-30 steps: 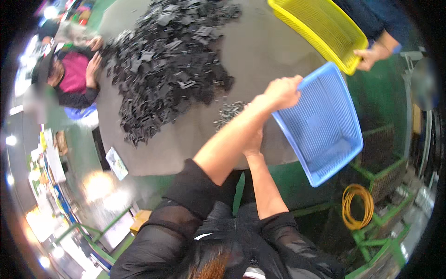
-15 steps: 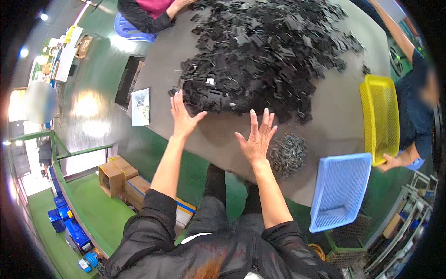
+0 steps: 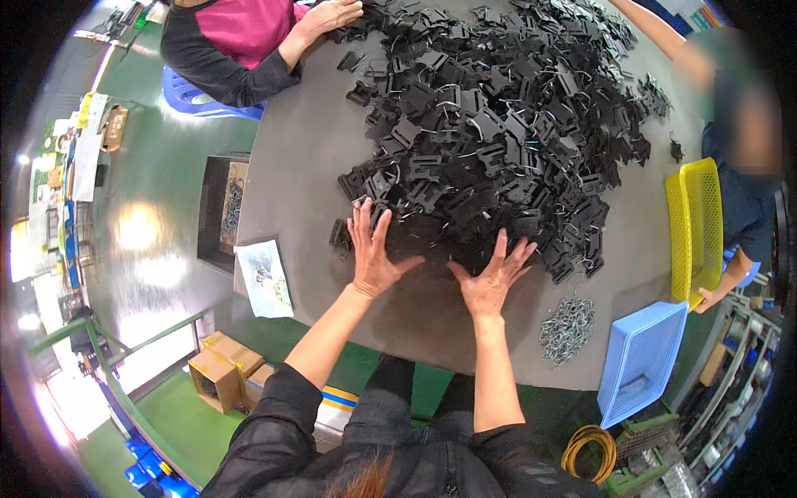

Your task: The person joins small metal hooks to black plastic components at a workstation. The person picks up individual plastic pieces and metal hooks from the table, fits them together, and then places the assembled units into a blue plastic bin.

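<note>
Both bare hands of the person at the near edge of a large heap of flat, black, notched pieces with pale metal wire parts [image 3: 498, 133], which lies across the middle and far part of a grey tabletop [image 3: 311, 183]. The left hand [image 3: 375, 259] is open, its fingers spread over the heap's near left margin and its thumb turned inward. The right hand [image 3: 488, 286] is likewise open and splayed, at the near margin. Neither grips a piece; whether the fingertips press on the heap cannot be told.

To the right of the right hand lies a small, separate mound of grey metal hook-like parts [image 3: 568, 330]. Beyond it, at the table's right edge, is a light-blue slatted plastic basket [image 3: 643, 357], its far end just beside a yellow perforated plastic basket [image 3: 696, 236]. A co-worker in dark blue [image 3: 739, 217] has one hand at the yellow basket's near end. At upper left, a co-worker in magenta and black [image 3: 241, 37] has a hand beside the heap. A printed white sheet or packet [image 3: 265, 278] overlaps the table's left edge.
</note>
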`<control>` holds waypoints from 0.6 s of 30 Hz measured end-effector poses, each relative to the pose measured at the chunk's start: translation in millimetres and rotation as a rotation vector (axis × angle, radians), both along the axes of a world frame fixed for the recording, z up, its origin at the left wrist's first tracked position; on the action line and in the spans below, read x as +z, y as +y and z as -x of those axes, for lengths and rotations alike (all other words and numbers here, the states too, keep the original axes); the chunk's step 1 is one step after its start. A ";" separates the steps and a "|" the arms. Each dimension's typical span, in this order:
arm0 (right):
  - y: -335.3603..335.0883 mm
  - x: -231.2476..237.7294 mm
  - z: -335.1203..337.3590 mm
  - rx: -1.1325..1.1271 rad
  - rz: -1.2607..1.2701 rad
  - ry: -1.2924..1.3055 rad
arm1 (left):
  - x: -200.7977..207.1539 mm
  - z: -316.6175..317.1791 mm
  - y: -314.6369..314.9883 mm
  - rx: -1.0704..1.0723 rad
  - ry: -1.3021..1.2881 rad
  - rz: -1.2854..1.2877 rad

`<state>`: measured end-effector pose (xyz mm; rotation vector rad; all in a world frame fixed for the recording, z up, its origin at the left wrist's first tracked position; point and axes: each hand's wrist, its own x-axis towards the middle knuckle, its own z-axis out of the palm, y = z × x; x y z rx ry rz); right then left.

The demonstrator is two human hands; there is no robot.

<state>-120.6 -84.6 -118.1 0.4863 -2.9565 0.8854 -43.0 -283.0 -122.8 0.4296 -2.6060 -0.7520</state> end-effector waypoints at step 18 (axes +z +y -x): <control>-1.4 0.8 121.7 0.029 0.092 0.086 | -0.7 117.9 18.1 0.038 0.180 -0.036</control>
